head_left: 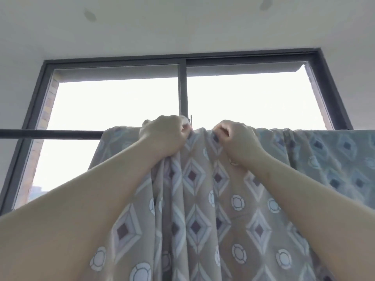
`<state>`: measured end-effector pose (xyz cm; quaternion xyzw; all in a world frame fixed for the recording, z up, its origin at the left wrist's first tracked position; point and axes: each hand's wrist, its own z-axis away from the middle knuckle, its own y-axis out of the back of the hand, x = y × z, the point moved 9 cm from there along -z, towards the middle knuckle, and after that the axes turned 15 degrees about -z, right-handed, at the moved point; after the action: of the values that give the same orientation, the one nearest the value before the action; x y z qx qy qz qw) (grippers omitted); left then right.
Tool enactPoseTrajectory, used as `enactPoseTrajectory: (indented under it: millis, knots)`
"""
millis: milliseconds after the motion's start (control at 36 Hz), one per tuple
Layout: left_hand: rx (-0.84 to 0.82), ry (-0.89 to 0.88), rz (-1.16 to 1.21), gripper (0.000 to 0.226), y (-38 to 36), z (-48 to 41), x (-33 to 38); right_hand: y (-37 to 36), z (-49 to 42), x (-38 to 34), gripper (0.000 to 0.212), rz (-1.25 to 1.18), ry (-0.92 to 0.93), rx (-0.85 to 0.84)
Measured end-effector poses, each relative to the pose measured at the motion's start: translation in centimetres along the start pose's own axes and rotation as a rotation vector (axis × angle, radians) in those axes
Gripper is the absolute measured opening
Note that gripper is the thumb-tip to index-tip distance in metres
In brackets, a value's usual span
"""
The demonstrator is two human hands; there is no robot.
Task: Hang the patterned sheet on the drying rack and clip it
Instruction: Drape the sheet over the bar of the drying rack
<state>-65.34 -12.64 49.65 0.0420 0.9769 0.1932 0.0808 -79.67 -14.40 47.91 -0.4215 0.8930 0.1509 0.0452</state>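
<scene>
**Sheet over the bar, both hands at its top edge**

From the head view I look up at the patterned sheet (203, 199), draped over the dark rack bar (50, 133) in front of a black-framed window (182, 88).

Edges: the sheet's left edge hangs a little left of the left hand. From there the bar runs bare to the left border, so that is the open room. To the right the cloth covers the bar all the way out of view, its paler side showing there. The top fold lies along the bar and bunches into deep pleats between the two hands.

Left hand (162, 134): arm raised, knuckles toward me, fingers curled tight on a gather of cloth at the bar.

Right hand (237, 138): just beside it, a short gap apart, fingers curled in and pinching the top fold.

A small pale thing (185, 120) shows at the left fingertips (too blurred to name).
</scene>
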Motion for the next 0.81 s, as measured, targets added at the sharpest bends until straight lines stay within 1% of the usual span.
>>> enactPoseTrajectory:
  millis: [56,139,278,333,389,472,500,556,611,722,806]
  knots:
    - [0.032,0.009,-0.032,0.029,-0.2,0.0,-0.6,0.3,-0.2,0.3,0.028,-0.020,-0.002,0.048]
    - [0.088,0.052,0.006,0.028,0.0,0.5,-2.2,0.8,-0.6,1.1,0.019,0.022,-0.033,0.066]
    - [0.057,0.082,0.038,0.022,0.0,1.4,-4.2,1.3,-0.4,2.0,0.015,0.089,-0.113,0.129]
    - [0.040,0.100,0.068,0.023,0.0,1.2,-4.4,0.7,-0.2,1.0,0.014,0.111,-0.106,0.150]
    - [0.046,0.133,0.102,0.026,0.2,1.0,-5.1,-0.9,-0.1,-1.1,0.017,0.066,-0.043,0.115]
    - [0.057,0.157,0.152,0.025,0.3,1.3,-6.2,-4.6,-0.1,-3.8,0.024,-0.007,0.055,-0.052]
    - [0.043,0.154,0.165,0.025,0.1,1.6,-6.4,-5.4,-0.2,-4.2,0.025,-0.004,0.071,-0.075]
    - [0.005,0.142,0.120,0.024,-0.2,2.2,-6.8,-5.7,-0.4,-4.4,0.020,-0.042,0.076,-0.044]
    - [-0.010,0.122,-0.010,0.028,-0.3,2.6,-7.0,-5.7,-0.6,-4.3,0.016,-0.098,0.078,-0.005]
    - [0.045,0.071,-0.190,0.031,0.1,2.8,-6.9,-5.6,-0.5,-4.5,0.017,-0.083,0.090,0.024]
    - [0.081,0.046,-0.213,0.026,0.6,2.6,-7.0,-5.4,-0.4,-4.7,0.019,-0.052,0.076,0.046]
